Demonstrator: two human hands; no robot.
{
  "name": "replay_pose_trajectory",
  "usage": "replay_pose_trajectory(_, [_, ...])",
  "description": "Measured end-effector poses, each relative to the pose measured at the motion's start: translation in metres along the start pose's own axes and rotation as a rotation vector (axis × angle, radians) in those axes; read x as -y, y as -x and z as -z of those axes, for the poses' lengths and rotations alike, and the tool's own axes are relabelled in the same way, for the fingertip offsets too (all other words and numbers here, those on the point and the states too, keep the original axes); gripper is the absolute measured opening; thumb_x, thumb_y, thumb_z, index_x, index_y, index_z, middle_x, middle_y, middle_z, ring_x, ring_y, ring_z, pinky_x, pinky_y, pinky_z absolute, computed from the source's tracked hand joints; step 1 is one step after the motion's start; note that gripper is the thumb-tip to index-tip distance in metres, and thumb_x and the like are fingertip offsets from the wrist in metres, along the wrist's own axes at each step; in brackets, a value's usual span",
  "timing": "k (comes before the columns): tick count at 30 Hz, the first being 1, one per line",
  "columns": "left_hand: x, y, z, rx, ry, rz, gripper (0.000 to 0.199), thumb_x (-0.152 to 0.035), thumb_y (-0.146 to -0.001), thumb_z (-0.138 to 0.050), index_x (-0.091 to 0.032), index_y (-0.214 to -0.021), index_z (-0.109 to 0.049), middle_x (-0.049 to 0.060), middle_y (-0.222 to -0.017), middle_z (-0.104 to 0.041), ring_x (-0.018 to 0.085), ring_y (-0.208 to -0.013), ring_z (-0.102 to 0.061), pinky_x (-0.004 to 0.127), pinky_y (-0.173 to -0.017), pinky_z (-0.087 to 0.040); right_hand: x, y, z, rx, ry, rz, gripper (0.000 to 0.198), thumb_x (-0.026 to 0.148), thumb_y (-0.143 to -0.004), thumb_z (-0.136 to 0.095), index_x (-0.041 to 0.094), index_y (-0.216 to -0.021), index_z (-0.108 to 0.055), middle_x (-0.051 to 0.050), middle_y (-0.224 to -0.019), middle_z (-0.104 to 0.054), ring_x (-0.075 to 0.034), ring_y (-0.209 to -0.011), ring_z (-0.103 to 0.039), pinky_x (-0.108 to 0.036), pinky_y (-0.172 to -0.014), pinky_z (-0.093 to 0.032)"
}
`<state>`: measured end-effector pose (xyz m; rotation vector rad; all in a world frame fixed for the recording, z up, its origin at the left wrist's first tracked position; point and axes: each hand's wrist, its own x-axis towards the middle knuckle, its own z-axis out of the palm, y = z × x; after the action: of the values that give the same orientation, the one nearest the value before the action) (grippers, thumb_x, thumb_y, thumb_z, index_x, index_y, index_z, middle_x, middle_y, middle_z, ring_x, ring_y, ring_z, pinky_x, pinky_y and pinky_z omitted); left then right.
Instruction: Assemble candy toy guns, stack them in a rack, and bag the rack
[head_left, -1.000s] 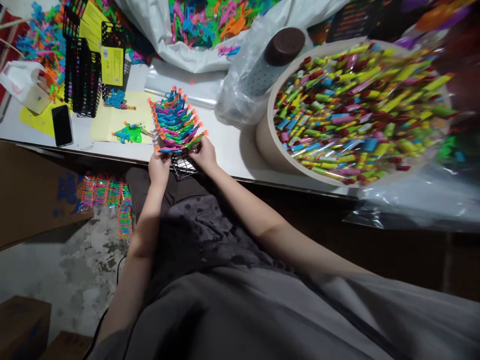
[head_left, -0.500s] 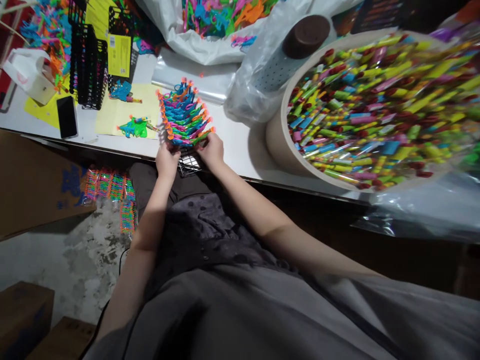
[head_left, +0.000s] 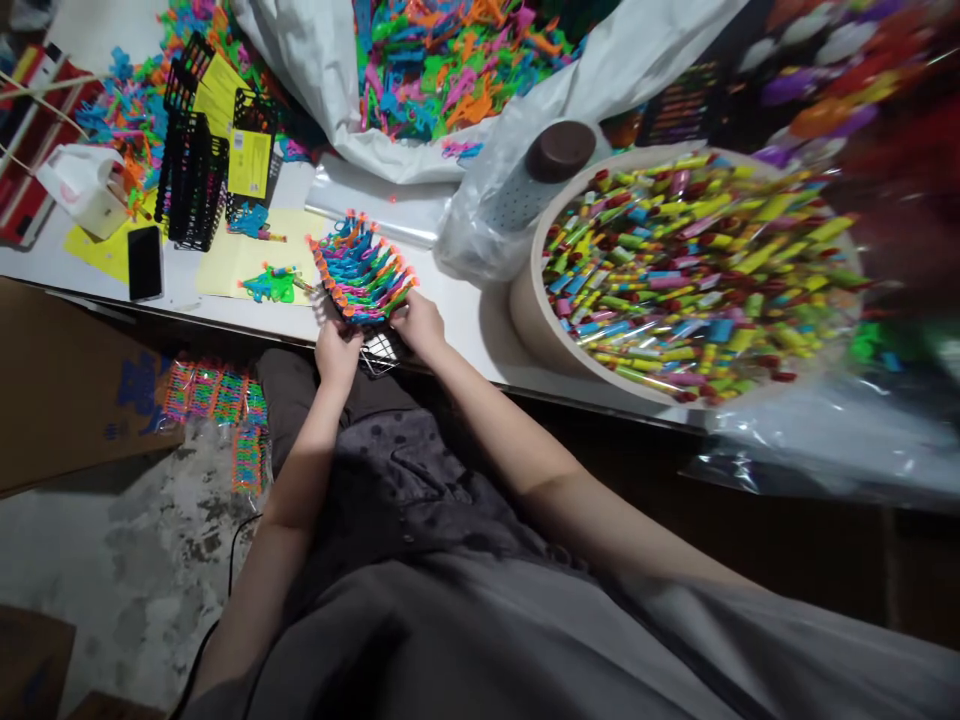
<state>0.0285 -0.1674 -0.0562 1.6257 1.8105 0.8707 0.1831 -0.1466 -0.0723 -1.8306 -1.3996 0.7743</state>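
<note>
My left hand and my right hand are both closed on the near corners of a black wire-grid basket, at the front edge of the white table. Packed in rows in it are small bright plastic toys, blue, green, pink and orange, with orange tips along both sides. Fingertips of both hands are partly hidden by the basket and toys. Just left, two loose toys, a green-and-blue one and a blue one, lie on pale yellow paper.
A large tub of wrapped colourful tubes stands right, beside a dotted bottle in plastic. Behind is a white sack of toys. Left are black baskets, a phone and a carton; bagged toys lie below.
The view has shifted, so the table sits lower in the picture and more of the sack shows. Both hands keep hold of the basket.
</note>
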Motion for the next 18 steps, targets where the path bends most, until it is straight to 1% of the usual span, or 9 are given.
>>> replay_pose_trajectory(2, [-0.005,0.007,-0.007,0.000,-0.013,0.022,0.014,-0.029,-0.077,-0.064,-0.019,-0.077,-0.054,0.007,-0.081,-0.066,0.021,-0.077,-0.064,0.032,-0.072,-0.049,-0.004,-0.004,0.004,-0.009,-0.034,0.028,0.016,0.016,-0.066,-0.060,0.017,-0.082,-0.058,-0.002,-0.082,-0.066,-0.015,-0.069,-0.054,-0.027,-0.067,-0.042])
replay_pose_trajectory(4, [-0.011,0.014,-0.014,-0.024,-0.041,0.058,0.015,-0.032,-0.079,-0.063,-0.019,-0.079,-0.054,0.008,-0.083,-0.067,0.023,-0.078,-0.064,0.033,-0.072,-0.048,-0.008,0.000,0.007,-0.080,-0.087,0.003,0.013,0.017,-0.068,-0.059,0.017,-0.082,-0.056,-0.004,-0.083,-0.066,-0.015,-0.069,-0.055,-0.027,-0.068,-0.043])
replay_pose_trajectory(6, [-0.016,0.019,-0.020,-0.040,-0.063,0.088,0.016,-0.033,-0.080,-0.062,-0.019,-0.082,-0.055,0.009,-0.086,-0.067,0.024,-0.082,-0.065,0.034,-0.072,-0.047,-0.010,0.014,0.008,-0.167,-0.151,-0.033,0.010,0.024,-0.074,-0.057,0.017,-0.081,-0.054,-0.005,-0.083,-0.065,-0.015,-0.070,-0.056,-0.027,-0.069,-0.045])
replay_pose_trajectory(7, [-0.019,0.020,-0.023,-0.037,-0.067,0.098,0.016,-0.034,-0.080,-0.062,-0.019,-0.083,-0.056,0.009,-0.088,-0.067,0.025,-0.084,-0.065,0.034,-0.072,-0.047,-0.011,0.023,0.007,-0.187,-0.176,-0.028,0.010,0.027,-0.077,-0.054,0.018,-0.081,-0.054,-0.006,-0.083,-0.065,-0.015,-0.072,-0.057,-0.028,-0.070,-0.046])
replay_pose_trajectory(8, [-0.021,0.021,-0.024,-0.024,-0.063,0.099,0.016,-0.034,-0.081,-0.062,-0.019,-0.084,-0.057,0.010,-0.090,-0.068,0.025,-0.085,-0.065,0.034,-0.072,-0.047,-0.013,0.032,0.005,-0.174,-0.183,0.006,0.012,0.029,-0.078,-0.053,0.018,-0.081,-0.054,-0.006,-0.084,-0.065,-0.016,-0.074,-0.057,-0.029,-0.072,-0.046])
replay_pose_trajectory(10, [-0.023,0.023,-0.026,0.022,-0.043,0.062,0.016,-0.034,-0.082,-0.062,-0.018,-0.084,-0.058,0.010,-0.090,-0.068,0.025,-0.086,-0.065,0.034,-0.075,-0.046,-0.016,0.047,0.000,-0.100,-0.126,0.109,0.013,0.030,-0.077,-0.054,0.018,-0.081,-0.056,-0.008,-0.085,-0.066,-0.019,-0.078,-0.058,-0.033,-0.077,-0.046])
replay_pose_trajectory(12, [-0.022,0.025,-0.026,0.068,-0.034,-0.011,0.016,-0.034,-0.083,-0.061,-0.018,-0.082,-0.059,0.010,-0.088,-0.069,0.024,-0.086,-0.065,0.036,-0.081,-0.045,-0.018,0.054,-0.005,-0.069,-0.027,0.158,0.013,0.030,-0.074,-0.057,0.018,-0.079,-0.058,-0.009,-0.084,-0.066,-0.022,-0.080,-0.057,-0.037,-0.079,-0.045])
replay_pose_trajectory(15, [-0.020,0.030,-0.023,0.110,-0.054,-0.091,0.013,-0.031,-0.086,-0.059,-0.018,-0.084,-0.061,0.008,-0.088,-0.070,0.022,-0.087,-0.064,0.039,-0.088,-0.042,-0.018,0.053,-0.010,-0.127,0.058,0.126,0.013,0.030,-0.074,-0.056,0.018,-0.077,-0.058,-0.010,-0.082,-0.066,-0.024,-0.081,-0.056,-0.039,-0.079,-0.044])
replay_pose_trajectory(18, [-0.022,0.033,-0.014,0.109,-0.035,-0.100,0.009,-0.023,-0.087,-0.054,-0.020,-0.089,-0.062,0.005,-0.092,-0.071,0.021,-0.089,-0.065,0.040,-0.090,-0.040,-0.015,0.049,-0.012,-0.135,0.076,0.137,0.013,0.031,-0.075,-0.056,0.019,-0.075,-0.059,-0.009,-0.079,-0.065,-0.024,-0.078,-0.056,-0.038,-0.076,-0.044])
